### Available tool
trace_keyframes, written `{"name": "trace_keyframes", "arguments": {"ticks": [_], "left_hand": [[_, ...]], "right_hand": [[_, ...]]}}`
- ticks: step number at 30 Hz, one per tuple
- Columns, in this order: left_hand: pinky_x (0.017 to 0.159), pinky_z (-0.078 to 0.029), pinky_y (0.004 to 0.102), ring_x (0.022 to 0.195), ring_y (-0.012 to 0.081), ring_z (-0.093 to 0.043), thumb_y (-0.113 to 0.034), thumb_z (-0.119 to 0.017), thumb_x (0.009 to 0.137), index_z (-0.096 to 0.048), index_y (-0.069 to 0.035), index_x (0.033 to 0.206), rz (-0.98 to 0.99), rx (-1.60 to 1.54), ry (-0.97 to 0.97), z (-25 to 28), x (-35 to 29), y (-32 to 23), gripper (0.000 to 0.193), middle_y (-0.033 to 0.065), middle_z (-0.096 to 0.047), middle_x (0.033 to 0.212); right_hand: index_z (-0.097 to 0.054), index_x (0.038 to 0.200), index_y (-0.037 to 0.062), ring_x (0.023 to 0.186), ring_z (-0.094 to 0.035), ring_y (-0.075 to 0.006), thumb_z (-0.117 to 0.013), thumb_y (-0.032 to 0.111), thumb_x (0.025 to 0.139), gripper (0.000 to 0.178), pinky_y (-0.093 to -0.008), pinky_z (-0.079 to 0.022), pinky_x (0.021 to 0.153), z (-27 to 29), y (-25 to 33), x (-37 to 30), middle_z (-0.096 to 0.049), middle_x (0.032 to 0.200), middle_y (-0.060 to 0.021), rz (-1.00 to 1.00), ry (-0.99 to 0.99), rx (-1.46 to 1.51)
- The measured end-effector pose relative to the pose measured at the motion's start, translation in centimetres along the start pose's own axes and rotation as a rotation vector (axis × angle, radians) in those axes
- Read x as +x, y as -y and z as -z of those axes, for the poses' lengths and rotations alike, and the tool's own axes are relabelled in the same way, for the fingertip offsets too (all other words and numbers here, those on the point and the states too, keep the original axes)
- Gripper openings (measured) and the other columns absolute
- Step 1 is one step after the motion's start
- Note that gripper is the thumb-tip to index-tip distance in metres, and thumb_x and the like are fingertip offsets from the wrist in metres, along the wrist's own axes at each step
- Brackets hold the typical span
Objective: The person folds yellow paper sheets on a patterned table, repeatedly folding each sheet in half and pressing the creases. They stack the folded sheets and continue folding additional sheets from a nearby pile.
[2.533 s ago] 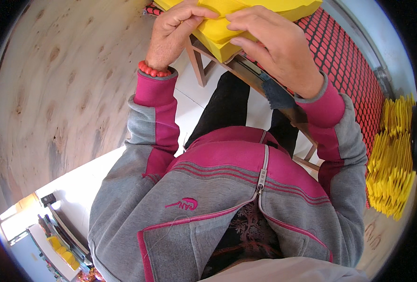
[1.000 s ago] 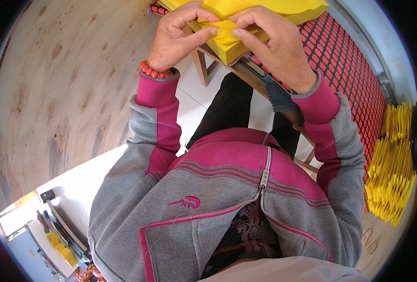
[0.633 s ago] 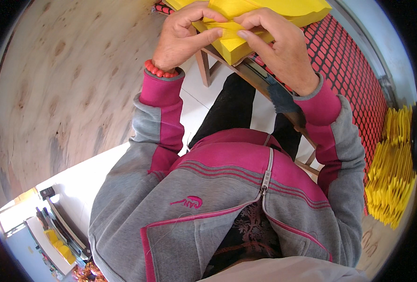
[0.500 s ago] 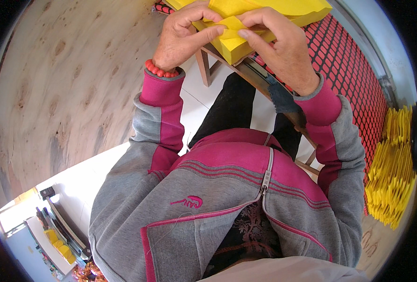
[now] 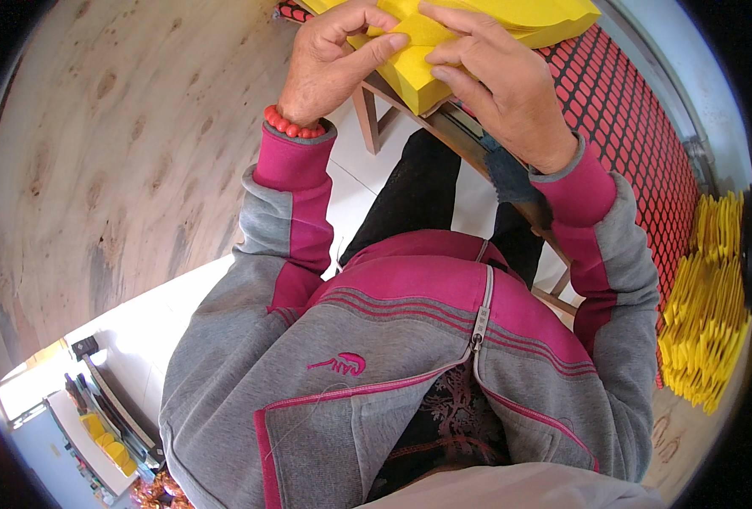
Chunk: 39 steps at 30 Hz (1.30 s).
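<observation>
At the top of the head view lies a thick stack of yellow paper (image 5: 416, 85), with its near corner toward me. A folded yellow paper sheet (image 5: 423, 34) rests on it. My left hand (image 5: 321, 68) pinches the edge of this sheet between thumb and fingers. Over the right side of the sheet is my right hand (image 5: 512, 89), its fingers bent and apart. Its index fingertip meets the sheet, and its thumb is clear of the fold. The far part of the stack runs out of the picture.
A red and black patterned mat (image 5: 622, 110) covers the surface at right, beside a wall. Bundled folded yellow paper (image 5: 707, 314) lies at far right. A wooden board (image 5: 113, 170) fills the left. A wooden stool leg (image 5: 365, 123) stands below the stack.
My right thumb and fingers have let go of the fold and spread apart. The folded flap now lies flatter. My left hand keeps its pinch, almost in place.
</observation>
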<state>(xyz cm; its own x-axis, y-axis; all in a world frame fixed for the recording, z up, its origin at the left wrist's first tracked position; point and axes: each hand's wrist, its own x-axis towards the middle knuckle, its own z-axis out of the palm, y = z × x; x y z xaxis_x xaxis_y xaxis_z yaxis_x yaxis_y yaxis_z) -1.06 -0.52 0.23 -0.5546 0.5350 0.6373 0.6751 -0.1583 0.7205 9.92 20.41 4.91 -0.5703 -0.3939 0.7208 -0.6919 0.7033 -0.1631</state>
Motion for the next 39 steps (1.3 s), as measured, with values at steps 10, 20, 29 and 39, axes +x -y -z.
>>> {"name": "trace_keyframes", "arguments": {"ticks": [10, 20, 29, 39], "left_hand": [[0.069, -0.045, 0.022, 0.078, 0.0048, -0.055, -0.004, -0.07, 0.096, -0.066, -0.004, 0.093, 0.082, -0.056, -0.058, -0.3, -0.4, 0.5, 0.005, -0.0044, -0.062, 0.085], [0.068, -0.044, 0.019, 0.077, 0.0023, -0.055, -0.003, -0.069, 0.097, -0.066, -0.003, 0.097, 0.177, -0.218, -0.094, -0.7, -0.6, 0.5, 0.003, -0.0057, -0.063, 0.088], [0.101, -0.044, 0.0304, 0.114, 0.0149, -0.06, 0.004, -0.065, 0.089, -0.065, 0.002, 0.117, -0.01, -0.163, 0.106, 1.4, -0.5, 1.5, 0.028, 0.0048, -0.066, 0.116], [0.072, -0.045, 0.0211, 0.082, 0.0047, -0.056, -0.002, -0.071, 0.094, -0.066, -0.005, 0.093, -0.158, 0.155, -0.017, -0.3, 0.2, 0.1, 0.006, -0.0057, -0.062, 0.088]], "right_hand": [[-0.07, 0.095, 0.0031, 0.099, -0.071, -0.0321, -0.077, 0.009, 0.082, 0.016, -0.0377, -0.057, 0.084, -0.2, 0.2, 0.2, -0.071, 0.112, -0.016, 0.103, -0.016, -0.043], [-0.065, 0.088, 0.0015, 0.088, -0.069, -0.0352, -0.075, 0.006, 0.085, 0.012, -0.0384, -0.054, 0.075, -0.8, 0.1, 0.0, -0.065, 0.085, -0.0161, -0.104, -0.046, 0.18], [-0.063, 0.093, 0.0018, 0.087, -0.07, -0.0287, -0.07, 0.007, 0.09, 0.009, -0.0338, -0.054, 0.076, -0.9, -0.4, -0.1, -0.07, 0.103, -0.0198, -0.153, -0.087, 0.303], [-0.064, 0.094, 0.0019, 0.09, -0.07, -0.0285, -0.07, 0.007, 0.09, 0.009, -0.033, -0.054, 0.077, 0.1, 0.9, 0.9, -0.07, 0.104, -0.0175, -0.12, -0.218, 0.156]]}}
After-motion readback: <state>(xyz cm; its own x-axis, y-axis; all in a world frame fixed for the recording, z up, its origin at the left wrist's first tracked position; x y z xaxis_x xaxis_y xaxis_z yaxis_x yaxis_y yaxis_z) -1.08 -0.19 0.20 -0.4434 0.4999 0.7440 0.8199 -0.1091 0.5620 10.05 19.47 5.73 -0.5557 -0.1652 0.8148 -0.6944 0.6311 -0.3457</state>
